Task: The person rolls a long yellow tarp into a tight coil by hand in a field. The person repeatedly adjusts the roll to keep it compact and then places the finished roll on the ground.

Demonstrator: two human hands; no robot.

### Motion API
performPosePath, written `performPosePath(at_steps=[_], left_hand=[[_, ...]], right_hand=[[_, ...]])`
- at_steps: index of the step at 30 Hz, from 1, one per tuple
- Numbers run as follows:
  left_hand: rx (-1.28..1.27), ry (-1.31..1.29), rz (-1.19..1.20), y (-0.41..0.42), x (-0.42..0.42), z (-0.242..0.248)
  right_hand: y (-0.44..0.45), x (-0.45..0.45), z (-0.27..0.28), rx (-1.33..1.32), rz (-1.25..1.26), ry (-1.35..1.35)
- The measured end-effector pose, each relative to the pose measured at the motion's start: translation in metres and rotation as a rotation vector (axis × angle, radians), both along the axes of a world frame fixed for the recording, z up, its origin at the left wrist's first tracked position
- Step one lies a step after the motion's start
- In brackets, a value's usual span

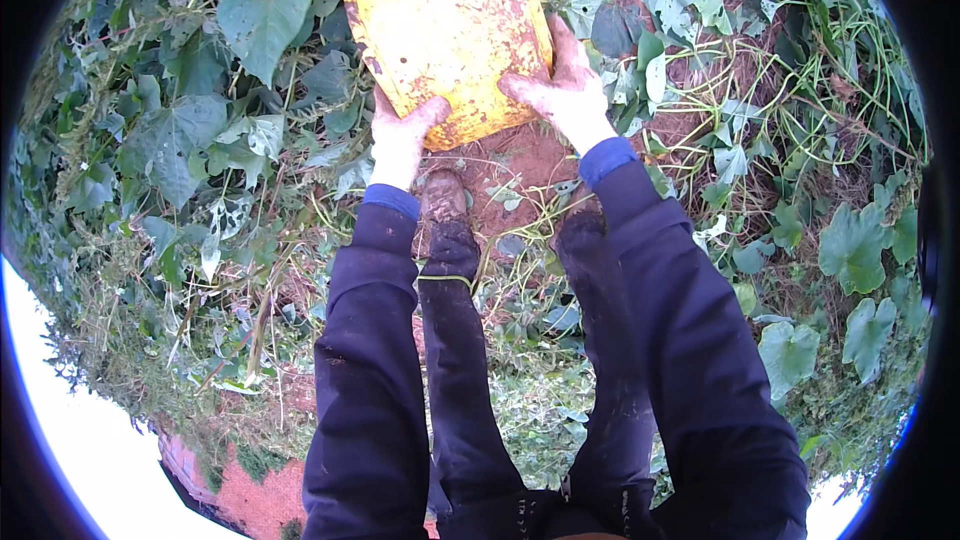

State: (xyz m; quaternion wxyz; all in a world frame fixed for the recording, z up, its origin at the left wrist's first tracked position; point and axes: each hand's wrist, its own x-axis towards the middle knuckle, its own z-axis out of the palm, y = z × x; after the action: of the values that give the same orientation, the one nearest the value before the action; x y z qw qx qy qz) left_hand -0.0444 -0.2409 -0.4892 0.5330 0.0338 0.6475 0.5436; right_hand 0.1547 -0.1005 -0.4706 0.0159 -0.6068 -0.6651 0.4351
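Observation:
A yellow plastic container [450, 45], smeared with reddish-brown soil, is between my hands at the top of the view. It may be a jerrycan or a bucket; its far end runs out of the picture. My left hand [401, 131] grips its near left side, thumb laid over the face and the other fingers hidden behind. On the right edge, my right hand [566, 90] holds it the same way, with its thumb pressed on the yellow surface. Both hands look dirty with soil. A small dark hole or spot shows in the container's face.
Leafy vines [180, 127] spread thickly on the left, and tangled pale-green stems [720, 97] cover the right. Bare reddish soil [514, 184] shows between my muddy boots [444, 199]. A green stem [445, 278] crosses my left shin. A reddish-brown surface [259, 495] appears at the lower left.

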Motion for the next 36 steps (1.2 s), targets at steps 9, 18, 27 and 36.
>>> performPosePath(at_steps=[9, 18, 27, 36], left_hand=[[-0.015, -0.068, 0.200, -0.017, 0.007, -0.022], [-0.196, 0.039, 0.335, -0.073, 0.077, 0.020], [-0.275, 0.085, 0.301, -0.171, 0.141, 0.117], [-0.454, -0.103, 0.280, -0.252, 0.212, 0.175]], right_hand=[[-0.027, 0.005, -0.027, -0.234, -0.272, 0.303], [-0.093, 0.037, 0.037, -0.067, -0.257, -0.002], [-0.187, 0.104, 0.122, -0.211, -0.396, 0.066], [-0.282, 0.177, 0.168, -0.489, -0.591, 0.058]])
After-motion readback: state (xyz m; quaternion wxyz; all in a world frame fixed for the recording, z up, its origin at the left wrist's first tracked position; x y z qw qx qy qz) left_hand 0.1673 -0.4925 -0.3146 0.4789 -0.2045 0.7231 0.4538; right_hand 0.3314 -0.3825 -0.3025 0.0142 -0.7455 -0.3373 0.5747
